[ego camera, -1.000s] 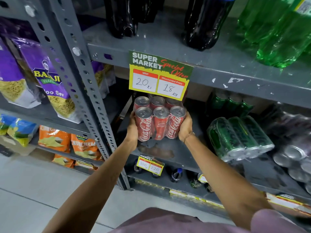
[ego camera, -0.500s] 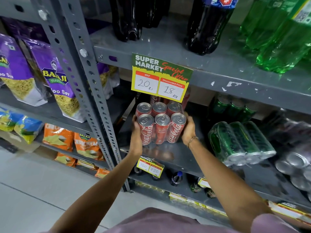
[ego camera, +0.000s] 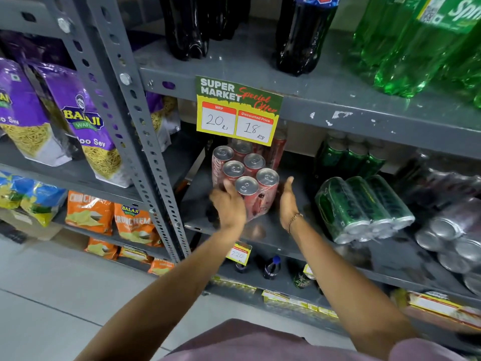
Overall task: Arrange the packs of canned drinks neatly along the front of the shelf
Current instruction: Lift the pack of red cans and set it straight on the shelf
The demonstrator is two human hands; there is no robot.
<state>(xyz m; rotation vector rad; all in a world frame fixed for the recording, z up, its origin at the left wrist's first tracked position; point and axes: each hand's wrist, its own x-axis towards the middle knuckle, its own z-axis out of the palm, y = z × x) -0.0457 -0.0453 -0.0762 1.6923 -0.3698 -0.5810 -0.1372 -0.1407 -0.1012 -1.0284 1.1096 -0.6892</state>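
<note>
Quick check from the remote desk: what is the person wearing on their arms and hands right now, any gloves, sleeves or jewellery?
No gloves: both hands are bare, and both forearms are uncovered as far as the picture shows. The right hand has a thin metallic chain bracelet at the wrist. The left hand shows no ring, watch or band. A mauve garment fills the bottom edge, near the right upper arm.

Red can pack (ego camera: 244,178): glossy clear plastic wrap, brushed metal tops. Green can pack (ego camera: 364,207): same shiny wrap, metal ends. Shelf (ego camera: 338,110): grey painted metal, matt, paint chipped. Upright (ego camera: 135,121): perforated grey metal, bolts. Price tag (ego camera: 238,110): paper, slight sheen. Snack bags (ego camera: 80,121): glossy plastic film. Bottles (ego camera: 416,48): shiny plastic. Floor (ego camera: 52,295): smooth tile
</note>
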